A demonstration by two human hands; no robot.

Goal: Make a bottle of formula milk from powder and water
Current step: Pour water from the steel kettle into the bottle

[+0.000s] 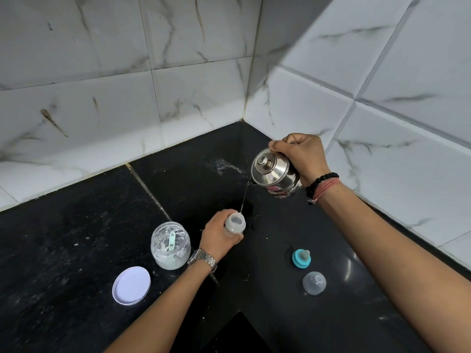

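water (245, 196) is going into the baby bottle (235, 224) right now, so you are doing the filling step. a thin stream is falling from the steel kettle (275, 173) down to the open bottle mouth. whether powder is already inside the bottle is too hard to tell.

your right hand (303, 155) is gripping the kettle, fingers curled tight, and tipping it from up at 2 o'clock of the bottle. your left hand (218, 233) is wrapping around the bottle and holding it upright on the black counter (76, 238), near the middle of the view.

the powder jar (170, 245) is sitting open just beside your left wrist, at 9 o'clock of the bottle, with a green scoop (172, 241) inside. its white lid (131, 285) is lying at 7 o'clock. the blue teat ring (301, 258) is waiting at 4 o'clock, and the clear cap (314, 282) is lying near it.

next, i think you are needing to watch the water level, tip the kettle back slowly, and keep the bottle steady so nothing is spilling. the stream is thin and the bottle mouth is small.
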